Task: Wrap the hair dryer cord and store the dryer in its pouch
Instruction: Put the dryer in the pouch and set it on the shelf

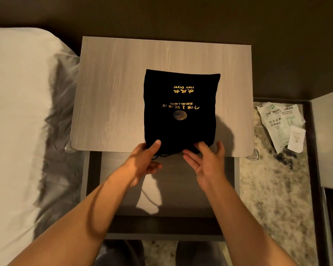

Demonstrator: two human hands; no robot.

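Landmark: black drawstring pouch [180, 110], gold lettering reading "Hair Dryer", lying flat on the wooden tabletop [112, 89].
Pouch position: right of tabletop centre, its gathered mouth at the near edge, drawstring [161, 156] trailing over that edge.
Hair dryer: not visible. The pouch bulges slightly, but whether the dryer and cord are inside cannot be told.
Left hand [145, 160]: at the near-left corner of the pouch, thumb on top of the fabric and fingers beneath, a pinching grip on the mouth.
Right hand [206, 162]: at the near-right corner of the pouch, fingers spread and loose; fingertips touch or hover at the fabric, no closed grip seen.
Surroundings: bed [17, 112] left of the pouch; paper packets [281, 121] on the floor well right of it.
Step in hand, judged: handling the pouch mouth, either closing or opening it.
Next move, judged: both hands need the cord ends; pull evenly while the pouch body stays flat, lest it slide off the near edge.
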